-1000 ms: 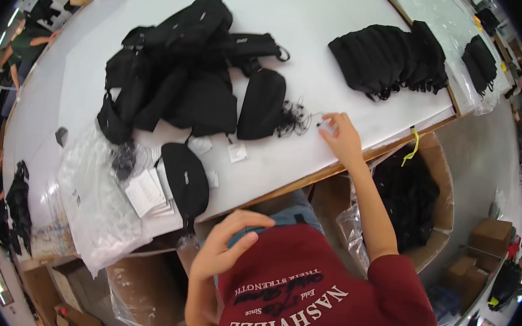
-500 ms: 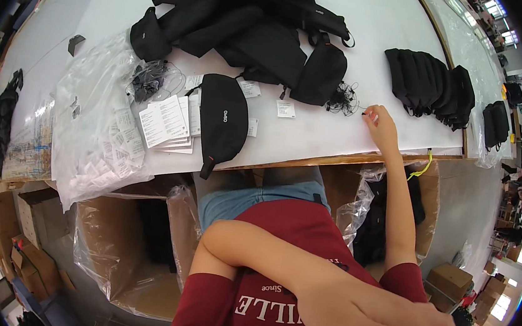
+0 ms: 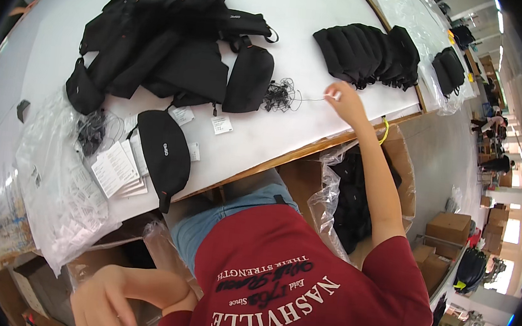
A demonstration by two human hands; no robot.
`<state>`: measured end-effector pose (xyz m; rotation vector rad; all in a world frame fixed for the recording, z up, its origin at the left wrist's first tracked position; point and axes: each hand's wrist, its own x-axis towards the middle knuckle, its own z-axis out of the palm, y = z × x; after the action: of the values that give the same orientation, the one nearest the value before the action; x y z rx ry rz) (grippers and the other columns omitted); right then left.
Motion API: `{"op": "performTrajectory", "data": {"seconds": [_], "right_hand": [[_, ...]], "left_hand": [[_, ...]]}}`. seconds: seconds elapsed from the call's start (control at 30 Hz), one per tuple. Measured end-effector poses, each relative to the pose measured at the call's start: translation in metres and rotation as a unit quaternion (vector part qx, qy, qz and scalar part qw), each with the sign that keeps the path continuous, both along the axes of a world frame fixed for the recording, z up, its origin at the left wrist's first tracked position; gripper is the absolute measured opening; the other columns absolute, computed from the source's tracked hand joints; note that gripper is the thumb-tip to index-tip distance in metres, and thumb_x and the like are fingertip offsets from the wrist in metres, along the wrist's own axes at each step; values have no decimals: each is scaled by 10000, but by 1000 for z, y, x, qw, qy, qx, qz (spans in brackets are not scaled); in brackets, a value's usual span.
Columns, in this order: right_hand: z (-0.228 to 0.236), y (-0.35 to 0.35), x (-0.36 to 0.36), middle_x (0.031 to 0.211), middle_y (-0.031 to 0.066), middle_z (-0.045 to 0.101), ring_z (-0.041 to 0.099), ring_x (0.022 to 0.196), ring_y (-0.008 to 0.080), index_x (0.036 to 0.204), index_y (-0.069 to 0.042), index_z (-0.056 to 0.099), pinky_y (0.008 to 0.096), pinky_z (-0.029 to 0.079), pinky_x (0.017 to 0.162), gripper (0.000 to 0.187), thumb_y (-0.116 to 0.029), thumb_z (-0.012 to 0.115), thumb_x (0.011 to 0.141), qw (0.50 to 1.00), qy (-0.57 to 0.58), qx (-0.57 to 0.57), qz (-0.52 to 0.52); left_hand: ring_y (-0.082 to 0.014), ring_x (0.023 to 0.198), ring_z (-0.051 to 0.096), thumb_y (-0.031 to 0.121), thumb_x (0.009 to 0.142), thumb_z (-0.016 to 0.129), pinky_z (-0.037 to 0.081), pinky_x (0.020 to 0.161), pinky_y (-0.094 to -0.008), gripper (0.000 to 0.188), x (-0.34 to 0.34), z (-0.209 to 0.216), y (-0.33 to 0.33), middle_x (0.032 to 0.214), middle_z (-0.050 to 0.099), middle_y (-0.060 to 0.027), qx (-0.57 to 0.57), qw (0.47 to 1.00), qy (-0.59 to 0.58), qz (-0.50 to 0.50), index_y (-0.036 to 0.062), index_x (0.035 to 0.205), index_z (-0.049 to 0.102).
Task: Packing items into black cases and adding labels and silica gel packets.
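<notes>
Over the table near its front edge, my right hand [image 3: 344, 103] is closed in a pinch on a thin black string [image 3: 311, 99]. The string runs left to a tangled bunch of black strings [image 3: 278, 97]. My left hand [image 3: 103, 304] is low at the left, off the table and beside my body, its fingers loosely apart and slightly blurred, with nothing visible in them. A single black waist bag [image 3: 162, 153] lies at the table edge, next to a stack of white printed tags [image 3: 117, 171]. A loose white tag [image 3: 221, 125] rests nearer the string tangle.
A heap of black bags [image 3: 176, 60] covers the table's middle. Right of it stands a row of black bags [image 3: 366, 52]. A clear plastic bag of white tags [image 3: 60, 188] hangs over the left edge. Plastic-lined cardboard boxes [image 3: 403, 155] stand below.
My left hand has swung from the lower right across to the lower left. My right hand stays pinched, with the string now stretched from the tangle. The view has turned and shifted right.
</notes>
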<state>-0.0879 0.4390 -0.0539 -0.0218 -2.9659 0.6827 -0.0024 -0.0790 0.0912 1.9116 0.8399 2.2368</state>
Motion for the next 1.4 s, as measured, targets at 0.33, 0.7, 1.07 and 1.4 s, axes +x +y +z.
{"op": "performTrajectory", "data": {"seconds": [0.33,0.7,1.07,1.4], "right_hand": [[-9,-35,-22,829,125,623,609,772,315,829,-43,635,383,476,711,177,-213,667,793,973,-161,146,71],[-1,58,4,785,195,638,619,764,353,844,-12,581,409,479,690,178,-180,614,794,964,-233,119,-53],[-1,23,-4,903,157,625,609,839,315,856,-16,600,386,477,743,289,-287,683,796,979,-65,174,-78],[-27,46,-18,858,129,640,620,749,276,825,-24,611,357,483,660,216,-239,629,842,995,-58,69,44]], "left_hand": [[-349,950,581,492,972,303,457,839,-438,614,15,2,95,1004,610,-213,-36,958,-170,230,-47,1108,563],[-228,1080,478,398,986,353,431,867,-406,408,10,57,50,1260,498,-67,-179,894,-363,192,125,1219,546],[-118,1260,384,368,970,426,369,993,-369,360,41,139,62,1407,426,72,-413,746,-510,116,250,1286,551],[-196,1228,383,487,879,530,411,978,-306,430,58,1,13,1288,507,-155,202,955,-148,159,122,1081,635]]}}
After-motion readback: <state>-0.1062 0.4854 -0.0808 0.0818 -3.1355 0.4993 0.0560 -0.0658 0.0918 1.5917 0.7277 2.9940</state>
